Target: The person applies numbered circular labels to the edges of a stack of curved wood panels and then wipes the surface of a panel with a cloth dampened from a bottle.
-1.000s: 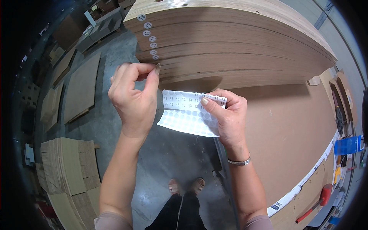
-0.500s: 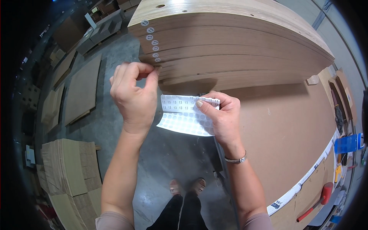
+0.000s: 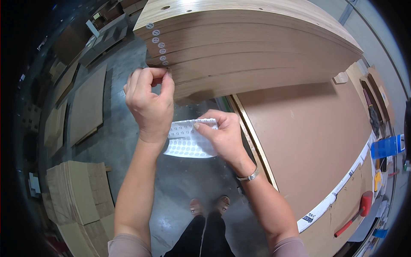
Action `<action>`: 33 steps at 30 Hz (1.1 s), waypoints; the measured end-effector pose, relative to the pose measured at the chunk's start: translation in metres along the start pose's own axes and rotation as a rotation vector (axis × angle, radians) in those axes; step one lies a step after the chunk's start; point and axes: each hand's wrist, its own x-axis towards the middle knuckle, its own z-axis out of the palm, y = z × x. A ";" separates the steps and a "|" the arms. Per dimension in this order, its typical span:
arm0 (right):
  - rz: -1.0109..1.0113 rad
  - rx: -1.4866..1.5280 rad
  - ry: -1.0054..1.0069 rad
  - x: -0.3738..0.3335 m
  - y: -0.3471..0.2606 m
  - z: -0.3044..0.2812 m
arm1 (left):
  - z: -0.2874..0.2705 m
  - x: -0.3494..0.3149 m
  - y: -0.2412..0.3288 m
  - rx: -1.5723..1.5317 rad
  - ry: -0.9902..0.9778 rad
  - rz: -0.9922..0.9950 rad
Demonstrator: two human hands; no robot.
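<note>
A stack of wood-coloured panels point(image 3: 239, 51) stands in front of me, with several small round stickers point(image 3: 161, 45) in a column down its left edge. My left hand point(image 3: 150, 96) is closed in a pinch against that edge, just below the lowest visible sticker. What its fingertips hold, if anything, is too small to make out. My right hand point(image 3: 222, 132) grips a white sheet of round stickers point(image 3: 190, 145) by its right side, thumb on top. The sheet hangs below the stack, its left edge close to my left wrist.
To the right lies a broad brown board point(image 3: 299, 141). Beyond it are a red-headed mallet point(image 3: 365, 203) and a blue plastic container point(image 3: 385, 147). Stacked cardboard point(image 3: 79, 192) stands at the lower left, and flat panels point(image 3: 87, 105) rest on the grey floor point(image 3: 184, 184).
My right hand has moved left and slightly down with the sticker sheet, nearer my left wrist. The left hand stays pinched at the panel edge. The view has shifted a little.
</note>
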 end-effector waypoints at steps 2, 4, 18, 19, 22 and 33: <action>0.020 -0.009 -0.001 -0.009 0.006 -0.003 | 0.000 0.000 0.001 0.008 0.001 0.017; 0.029 0.010 0.011 -0.019 0.013 -0.012 | 0.005 -0.001 0.010 0.102 -0.013 0.084; 0.007 -0.120 0.133 -0.084 0.050 0.016 | 0.018 -0.009 -0.041 0.234 -0.207 -0.201; 0.019 -0.168 0.103 -0.090 0.053 0.014 | 0.019 -0.017 -0.034 0.224 -0.212 -0.206; -0.005 -0.179 0.035 -0.079 0.034 0.023 | -0.013 -0.012 -0.013 -0.211 -0.245 -0.368; -0.093 -0.117 -0.031 -0.043 0.042 -0.036 | -0.076 -0.066 0.034 -0.254 -0.519 -0.400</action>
